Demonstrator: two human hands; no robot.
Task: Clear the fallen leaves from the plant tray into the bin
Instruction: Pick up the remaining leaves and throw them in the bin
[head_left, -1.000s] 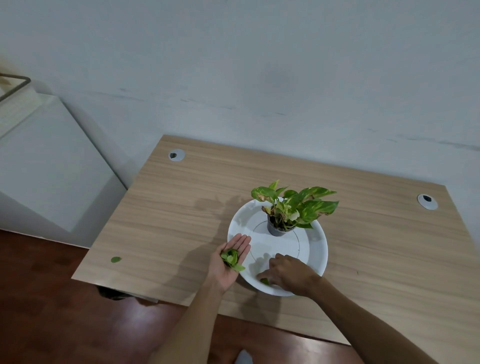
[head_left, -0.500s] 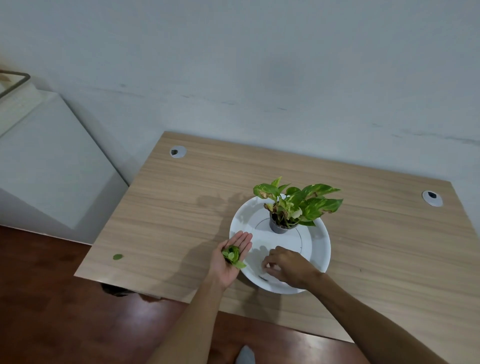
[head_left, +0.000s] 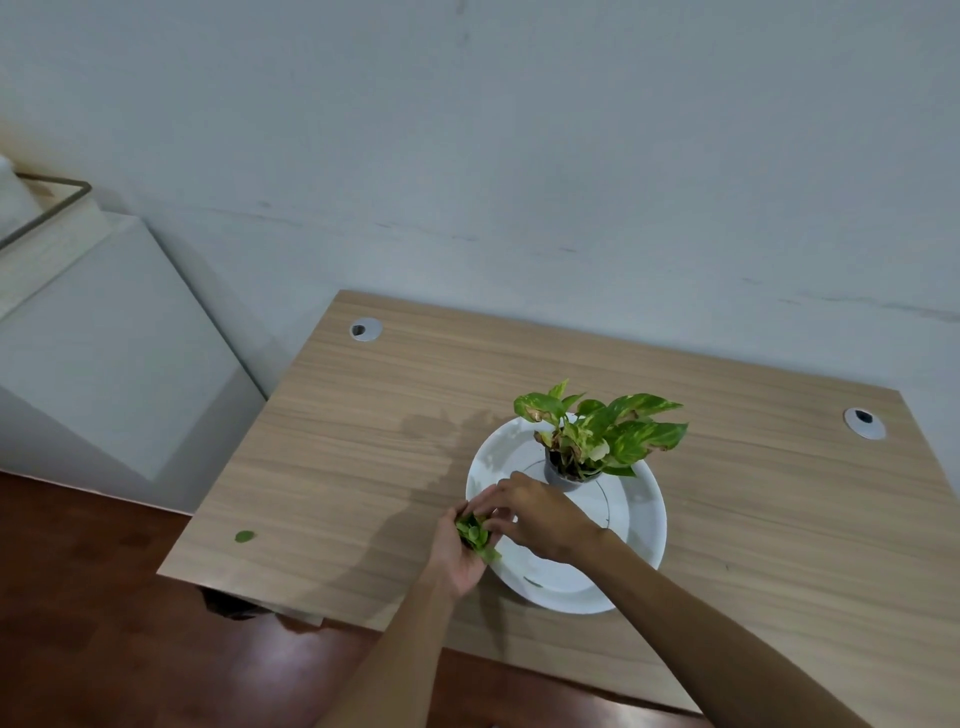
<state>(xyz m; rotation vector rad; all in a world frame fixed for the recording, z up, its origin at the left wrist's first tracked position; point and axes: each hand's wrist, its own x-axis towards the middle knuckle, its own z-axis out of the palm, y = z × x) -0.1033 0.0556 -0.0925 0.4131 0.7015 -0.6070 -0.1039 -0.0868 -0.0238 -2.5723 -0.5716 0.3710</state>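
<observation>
At the near left rim of the tray, the left hand (head_left: 457, 553) lies palm up and cupped around a small heap of green leaves (head_left: 474, 534), its fingers curled loosely about them. The right hand (head_left: 535, 514) reaches across from the right and rests its fingertips (head_left: 493, 512) on that heap; whether they pinch a leaf or only press on the pile cannot be told, since the fingers hide the contact.

The gathered leaves are small, bright green and rounded, bunched together, with one hanging off the lower edge of the palm over the tray's rim. One more leaf (head_left: 532, 582), darker and narrow, lies on the tray's inner slope near its front edge. Another loose leaf (head_left: 244, 536), oval and green, sits alone on the table (head_left: 363, 441) near the left front corner, well apart from the tray.

The tray (head_left: 639, 525) is a round, shallow white dish. A small grey pot (head_left: 563, 480) stands upright at its middle, holding a plant (head_left: 602, 428) with variegated green and yellow leaves, some browned at the edges. No writing or label can be read on pot or tray.

Two round grey cable grommets (head_left: 366, 329) are set in the wooden tabletop near its far corners. Beyond the left edge stands a pale cabinet (head_left: 104, 353) against the wall.
</observation>
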